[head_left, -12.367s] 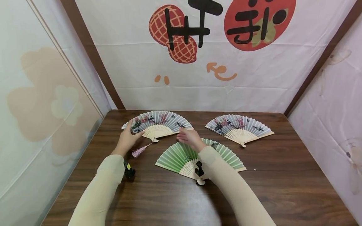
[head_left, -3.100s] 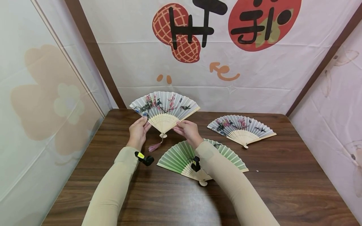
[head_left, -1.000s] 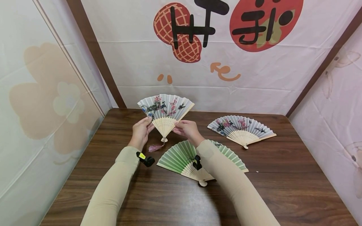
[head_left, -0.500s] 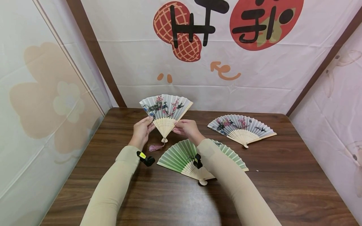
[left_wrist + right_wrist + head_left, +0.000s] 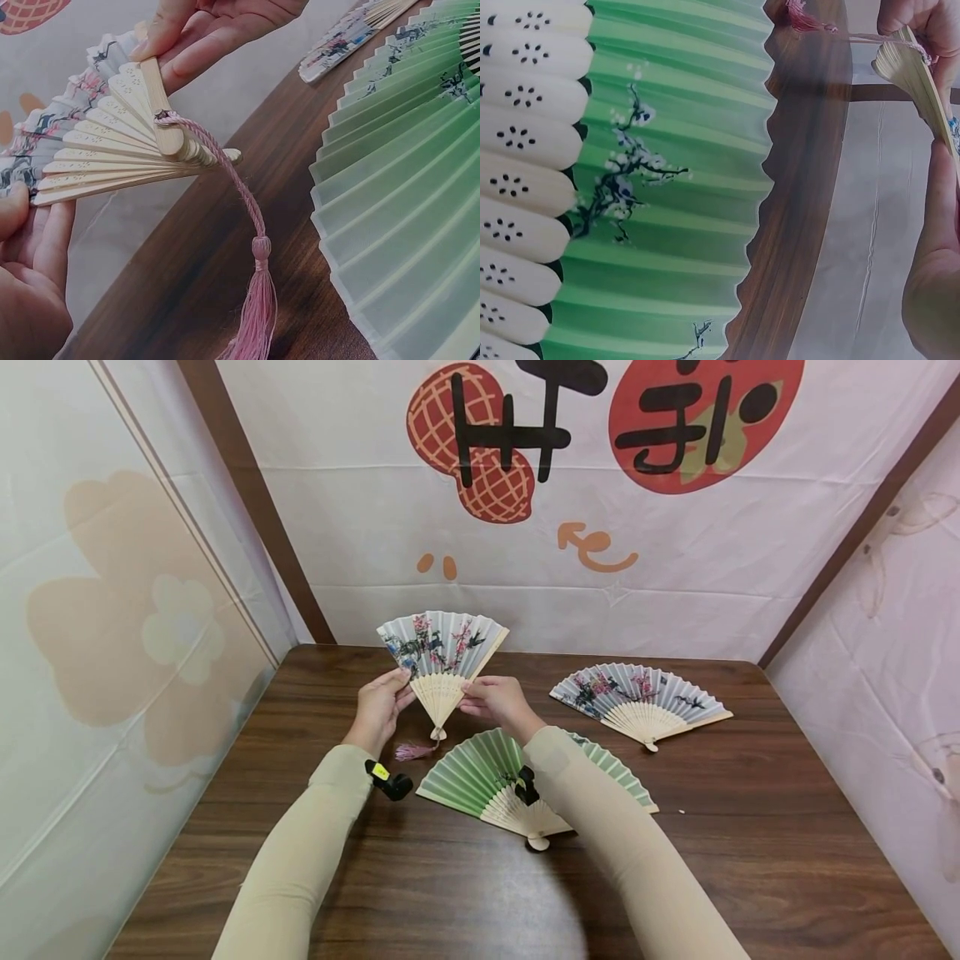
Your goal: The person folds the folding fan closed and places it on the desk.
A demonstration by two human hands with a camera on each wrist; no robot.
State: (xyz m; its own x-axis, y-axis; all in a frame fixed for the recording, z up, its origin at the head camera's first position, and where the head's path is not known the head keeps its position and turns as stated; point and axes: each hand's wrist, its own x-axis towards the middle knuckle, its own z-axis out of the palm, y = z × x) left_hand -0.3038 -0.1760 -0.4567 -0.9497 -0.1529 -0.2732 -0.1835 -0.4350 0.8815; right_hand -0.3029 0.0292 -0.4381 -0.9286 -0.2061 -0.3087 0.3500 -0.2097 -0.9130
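Head view: left hand (image 5: 378,708) and right hand (image 5: 497,700) pinching opposite edge ribs of half-spread white fan (image 5: 441,653), raised between them above surface (image 5: 750,827). Green fan (image 5: 468,770) lying just below right hand. Left wrist view: pink tassel (image 5: 255,315) dangling from pivot.

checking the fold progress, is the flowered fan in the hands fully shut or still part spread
Part spread. The flowered fan shows a narrow wedge of pleats, its ribs fanned apart, held off the table by the left hand and right hand.
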